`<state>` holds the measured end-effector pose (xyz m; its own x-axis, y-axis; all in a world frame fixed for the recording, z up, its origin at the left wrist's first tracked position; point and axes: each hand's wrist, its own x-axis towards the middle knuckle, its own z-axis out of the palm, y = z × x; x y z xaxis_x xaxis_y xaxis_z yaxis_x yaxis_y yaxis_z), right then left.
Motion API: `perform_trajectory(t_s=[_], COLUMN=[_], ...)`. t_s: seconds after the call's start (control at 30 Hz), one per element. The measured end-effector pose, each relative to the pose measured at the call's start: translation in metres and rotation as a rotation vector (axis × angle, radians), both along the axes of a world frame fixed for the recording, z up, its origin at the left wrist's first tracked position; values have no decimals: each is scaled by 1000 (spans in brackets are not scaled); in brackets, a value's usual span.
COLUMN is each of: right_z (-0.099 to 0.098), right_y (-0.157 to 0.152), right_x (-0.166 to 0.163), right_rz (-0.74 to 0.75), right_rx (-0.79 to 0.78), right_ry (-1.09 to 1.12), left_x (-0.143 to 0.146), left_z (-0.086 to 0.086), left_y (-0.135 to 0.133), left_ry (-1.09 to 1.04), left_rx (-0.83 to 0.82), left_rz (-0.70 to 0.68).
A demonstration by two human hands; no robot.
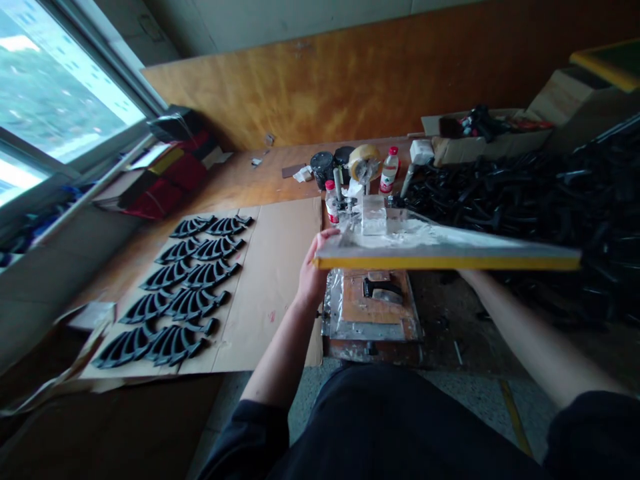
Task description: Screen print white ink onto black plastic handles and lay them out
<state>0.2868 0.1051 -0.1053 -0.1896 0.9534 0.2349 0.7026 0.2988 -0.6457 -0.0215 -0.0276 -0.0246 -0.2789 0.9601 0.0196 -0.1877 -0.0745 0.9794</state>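
My left hand [313, 279] is closed on the left front corner of a raised screen printing frame [450, 262], a flat frame with a yellow front edge and a whitish, smeared top. My right forearm reaches beneath the frame's middle, and that hand is hidden behind it. Below the frame, a curved black plastic part [383, 289] lies on a wooden base plate [353, 308]. A pale block [374, 215] shows at the back of the frame. On the left, rows of similar black curved parts [173, 303] lie on a cardboard sheet [270, 287].
A big heap of black parts [465, 187] covers the right side. Behind the frame stand red-capped bottles [389, 172], a tape roll [364, 162] and a dark jar [322, 168]. An open carton [447, 152] sits at the back right. Red and black boxes [170, 175] line the window side.
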Motion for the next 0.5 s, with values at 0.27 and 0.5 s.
perform_trajectory(t_s=[0.27,0.5], right_z=[-60,-33], right_y=[-103,-134], right_x=[-91,-84], right_rz=[198,519], right_rx=[-56,45], right_ry=[-475,-251], left_x=[47,43], left_z=[-40,-116], left_y=[-19,-83], left_ry=[-234,-187], left_rx=[-321,-686], left_rz=[-33,-92])
